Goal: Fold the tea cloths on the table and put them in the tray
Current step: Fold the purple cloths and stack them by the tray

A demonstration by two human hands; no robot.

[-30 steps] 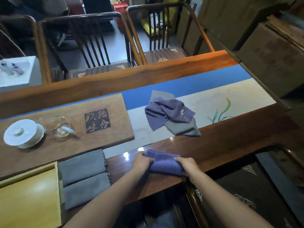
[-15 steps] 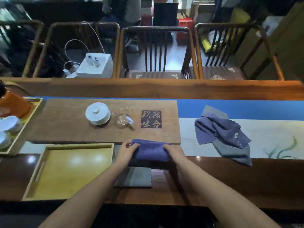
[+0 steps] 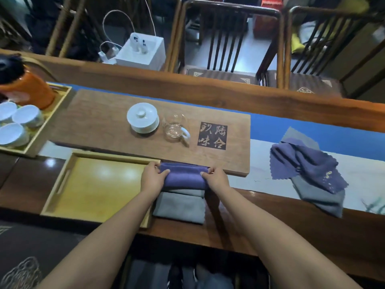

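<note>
A folded purple tea cloth point(image 3: 184, 177) is held at both ends, my left hand point(image 3: 153, 177) on its left end and my right hand point(image 3: 215, 178) on its right. It sits over the far part of folded grey cloths point(image 3: 180, 206) on the table, just right of the yellow wooden tray point(image 3: 91, 184). Nothing lies in the tray. Further right, an unfolded purple cloth point(image 3: 302, 165) lies crumpled over an unfolded grey cloth point(image 3: 320, 200) on the pale table runner.
A wooden tea board point(image 3: 104, 122) behind the tray carries a white lidded cup point(image 3: 142, 117) and a glass pitcher point(image 3: 175, 128). At far left a second tray point(image 3: 36, 132) holds white cups and an orange canister point(image 3: 27, 90). Chairs stand beyond the table.
Both hands carried the folded purple cloth leftward from the table's near edge to above the folded grey cloths beside the tray; my view swung left with it.
</note>
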